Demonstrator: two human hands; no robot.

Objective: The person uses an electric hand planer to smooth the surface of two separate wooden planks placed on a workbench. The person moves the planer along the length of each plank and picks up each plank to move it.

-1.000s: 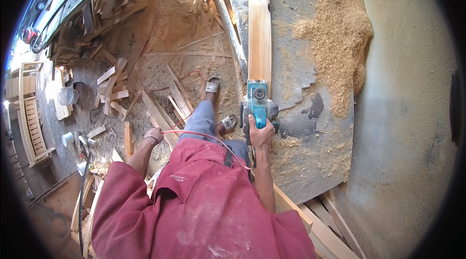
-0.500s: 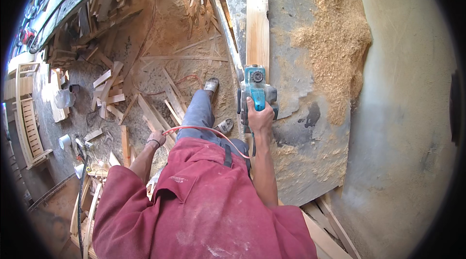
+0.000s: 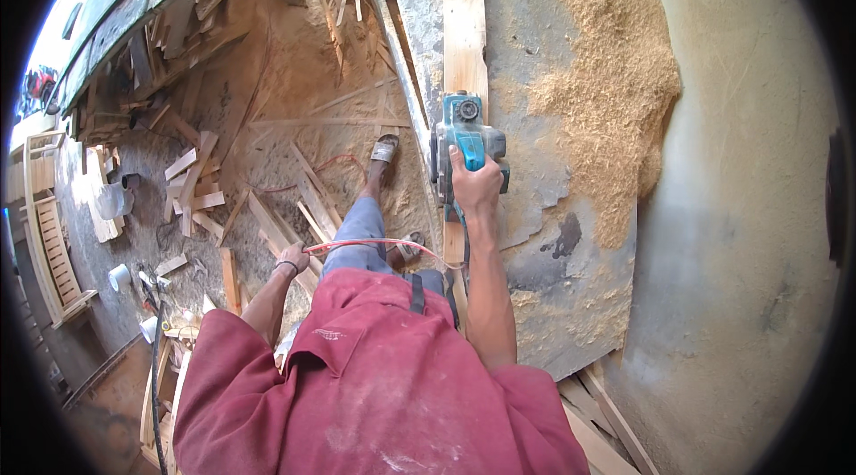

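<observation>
- From my remote seat I read 1 key relation: the long, flat, pale wooden board (image 3: 465,29) lies straight ahead of the right grip, its long axis running away from the body toward the top of the view.
- On that board sits the teal-and-black boxy handheld power tool (image 3: 470,148), in line with it, with board showing both beyond the tool and behind it.
- I see the right hand (image 3: 477,185) wrapped around the tool's teal handle, thumb along the top; it is much the nearer of the 2 hands to the board.
- The left hand (image 3: 292,257) is well off to the left, fingers closed around the thin red cord (image 3: 366,241), which arcs across the front of the body toward the right forearm.
- Under the board I make out the grey, flaking, flat work surface (image 3: 535,65), with the heaped tan wood shavings (image 3: 615,74) to the board's right.
- Against the view 1 second ago, the tool and right hand are farther up the view, and board now shows behind the tool; the left hand still grips the cord.
</observation>
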